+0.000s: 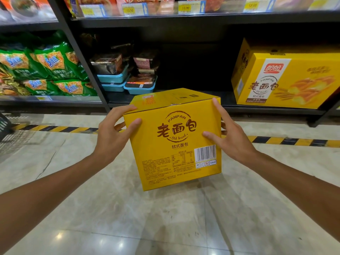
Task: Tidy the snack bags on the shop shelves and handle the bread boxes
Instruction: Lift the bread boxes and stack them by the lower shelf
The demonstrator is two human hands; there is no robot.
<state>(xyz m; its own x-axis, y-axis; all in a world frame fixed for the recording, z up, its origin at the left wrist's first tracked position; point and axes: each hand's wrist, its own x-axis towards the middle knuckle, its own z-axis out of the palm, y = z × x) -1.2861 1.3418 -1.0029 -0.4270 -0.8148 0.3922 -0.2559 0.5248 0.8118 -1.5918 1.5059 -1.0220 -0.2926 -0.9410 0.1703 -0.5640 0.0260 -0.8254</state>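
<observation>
A yellow bread box [176, 140] sits in the centre of the frame, held up off the pale marble floor [110, 208] between two bare hands. Its near face, printed with brown characters, "PANPAN" and "Old bread", a barcode and fine print, is turned toward the camera, and the box is tilted slightly so its taped top flaps show along the upper edge.

The left hand [115, 128] grips the box's upper left corner: the thumb lies on the near face, one finger is laid along the top left edge, and the rest curl round the left side, partly hidden. The right hand [227, 134] grips the upper right edge: the thumb presses the near face just above the barcode, one finger reaches up to the top right corner, and the others wrap behind the right side. The box thus lies between the two palms, with most of its body hanging below the grips.

Behind it, in the middle of the frame, a dark shelf [193, 100] runs across. At the right of the frame a second yellow bread box [287, 80] stands on that shelf. Blue-lidded food trays [128, 83] are stacked left of centre, and green snack bags [46, 67] fill the left side. Price tags [128, 10] line the upper shelf edge. A yellow-and-black striped tape [55, 128] crosses the floor below the shelves.
</observation>
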